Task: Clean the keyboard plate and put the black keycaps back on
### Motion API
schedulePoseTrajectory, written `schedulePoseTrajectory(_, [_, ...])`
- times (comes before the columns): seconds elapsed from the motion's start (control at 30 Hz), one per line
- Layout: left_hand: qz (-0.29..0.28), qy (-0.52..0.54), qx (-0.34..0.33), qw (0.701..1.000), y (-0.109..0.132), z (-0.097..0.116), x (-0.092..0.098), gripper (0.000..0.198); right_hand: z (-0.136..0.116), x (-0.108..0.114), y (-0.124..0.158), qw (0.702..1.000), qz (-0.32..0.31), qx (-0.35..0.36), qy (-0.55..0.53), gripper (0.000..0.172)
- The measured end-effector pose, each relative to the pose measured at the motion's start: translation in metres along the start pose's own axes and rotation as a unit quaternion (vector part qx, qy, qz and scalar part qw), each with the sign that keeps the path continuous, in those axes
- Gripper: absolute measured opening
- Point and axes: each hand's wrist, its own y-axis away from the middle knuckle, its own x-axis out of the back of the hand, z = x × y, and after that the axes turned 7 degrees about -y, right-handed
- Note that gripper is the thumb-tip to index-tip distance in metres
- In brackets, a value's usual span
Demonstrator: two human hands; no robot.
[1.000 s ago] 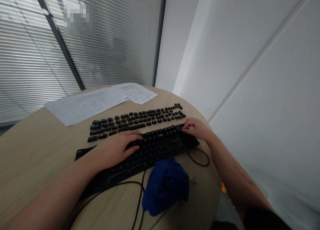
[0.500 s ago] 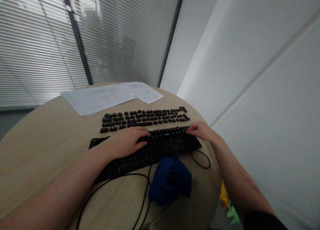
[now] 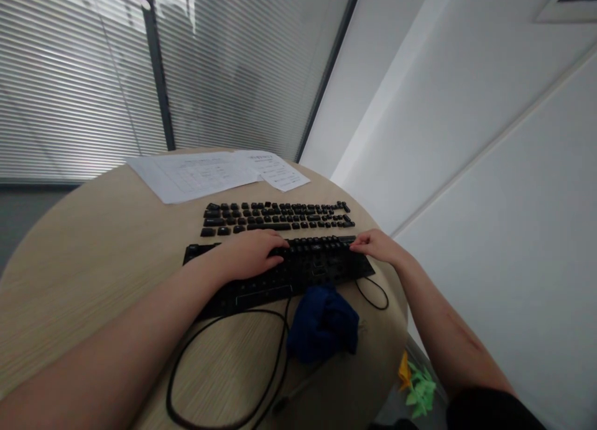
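A black keyboard (image 3: 305,271) lies near the front of the round table, with keycaps on its back rows and bare sockets over much of the rest. My left hand (image 3: 249,254) rests across its left half, thumb apart from the fingers, which reach toward the back keys. At the right end, my right hand (image 3: 375,244) touches the keyboard's back row with fingertips pinched together; whatever is between them is hidden. Behind the keyboard, loose black keycaps (image 3: 268,227) are laid out in rows. In front sits a crumpled blue cloth (image 3: 321,324).
A black cable (image 3: 172,374) loops over the front of the wooden table (image 3: 84,249). Printed papers (image 3: 200,173) lie at the back. A white wall (image 3: 494,218) stands close on the right, blinds (image 3: 79,100) behind. Yellow and green paper shapes (image 3: 421,389) are below the table edge.
The view has shifted slightly, so the table and keyboard appear a little higher. Both hands stay at about the same places on the keyboard.
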Motion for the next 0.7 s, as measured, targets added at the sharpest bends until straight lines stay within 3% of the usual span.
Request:
schedulePoseTrajectory(0.23, [-0.002,-0.011,0.002,1.0,0.0,-0.003,-0.003,0.039,0.012,-0.01,0.017,0.995,0.075,0.052,0.039,0.039])
schedulePoseTrajectory(0.37, [0.003,-0.003,0.001,1.0,0.0,-0.004,-0.004,0.038,0.025,0.004,0.01,0.988,0.134,0.067,0.032,0.043])
schedulePoseTrajectory(0.5, [0.006,-0.001,0.001,1.0,0.0,-0.004,-0.004,0.037,0.029,0.032,-0.021,0.981,0.164,0.063,0.079,0.042])
schedulePoseTrajectory(0.7, [0.002,0.003,0.011,1.0,0.001,-0.002,-0.002,0.035,0.02,0.059,-0.096,0.965,0.136,0.031,0.224,0.03])
